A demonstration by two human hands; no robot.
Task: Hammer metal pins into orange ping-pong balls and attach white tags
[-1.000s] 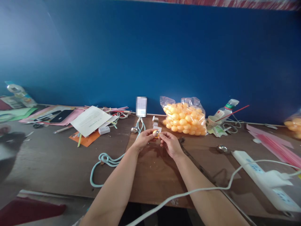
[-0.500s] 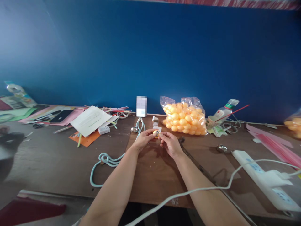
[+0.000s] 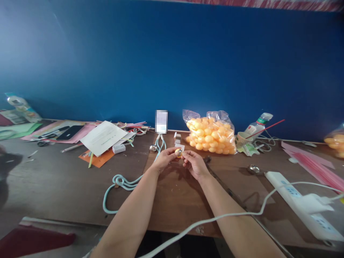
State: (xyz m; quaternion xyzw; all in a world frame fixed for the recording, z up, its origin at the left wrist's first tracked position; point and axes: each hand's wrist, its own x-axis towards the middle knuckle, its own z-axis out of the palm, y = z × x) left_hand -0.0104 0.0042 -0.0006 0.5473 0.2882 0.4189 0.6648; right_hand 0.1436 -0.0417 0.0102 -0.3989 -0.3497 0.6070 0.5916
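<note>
Between my two hands, above the brown table, is a small yellow ball (image 3: 178, 153) with a silvery patch on its top. My left hand (image 3: 164, 159) grips it from the left with thumb and fingers. From the right, the pinched fingertips of my right hand (image 3: 195, 164) touch its edge. Just beyond my hands lie a small white box (image 3: 177, 138) and a white piece partly hidden by my fingers. A silver foil ball (image 3: 153, 147) rests left of them beside a blue cord. A clear bag of yellow-orange balls (image 3: 211, 136) stands behind my right hand.
A white power strip (image 3: 303, 206) lies at the right, its white cable (image 3: 223, 217) crossing over my right forearm. A second foil ball (image 3: 253, 169) and a bottle (image 3: 259, 123) are also right. Papers (image 3: 103, 138) and a looped blue cord (image 3: 106, 200) lie left. A phone (image 3: 161, 122) stands at the wall.
My hands and the yellow ball have hardly moved. At the far left edge, a blurred dark shape has shifted left.
</note>
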